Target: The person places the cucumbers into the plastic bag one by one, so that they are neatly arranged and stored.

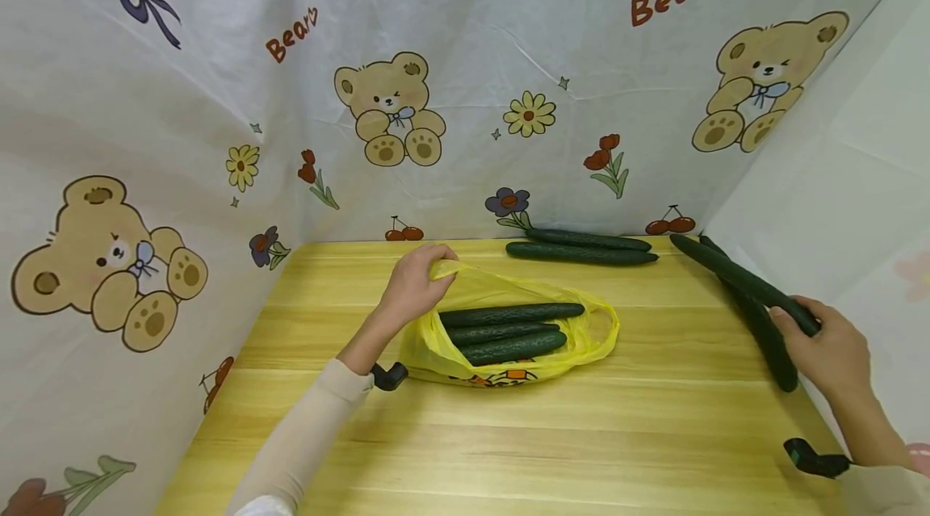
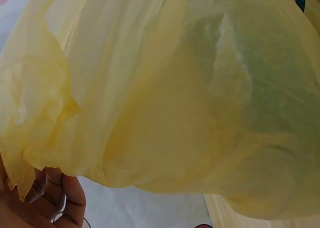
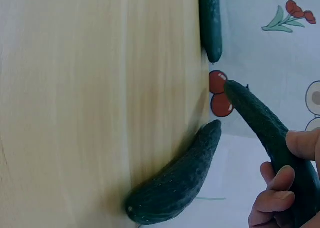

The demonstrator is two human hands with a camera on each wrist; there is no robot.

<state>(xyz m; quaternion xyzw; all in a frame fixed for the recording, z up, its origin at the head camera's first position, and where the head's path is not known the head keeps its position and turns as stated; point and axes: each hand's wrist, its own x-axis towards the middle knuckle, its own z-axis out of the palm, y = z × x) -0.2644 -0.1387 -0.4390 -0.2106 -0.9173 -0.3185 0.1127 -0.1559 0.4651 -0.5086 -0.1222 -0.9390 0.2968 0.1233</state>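
A yellow plastic bag (image 1: 429,350) lies on its side on the table, its mouth gaping, with several cucumbers (image 1: 519,348) inside. My left hand (image 1: 416,283) pinches the bag's upper rim at its left end; in the left wrist view the thin yellow film (image 2: 150,112) fills most of the picture above the curled fingers (image 2: 74,200). At the right, my right hand (image 1: 831,350) grips a cucumber (image 1: 741,278) near its close end, the far end pointing up and left. Another cucumber (image 3: 175,180) lies on the table right below the held one.
Two cucumbers (image 1: 581,255) lie side by side along the table's back edge. A white sheet with printed bears (image 1: 392,116) stands as a wall behind and at the left. A plain pale wall (image 1: 857,201) borders the wooden table (image 1: 508,451) at the right.
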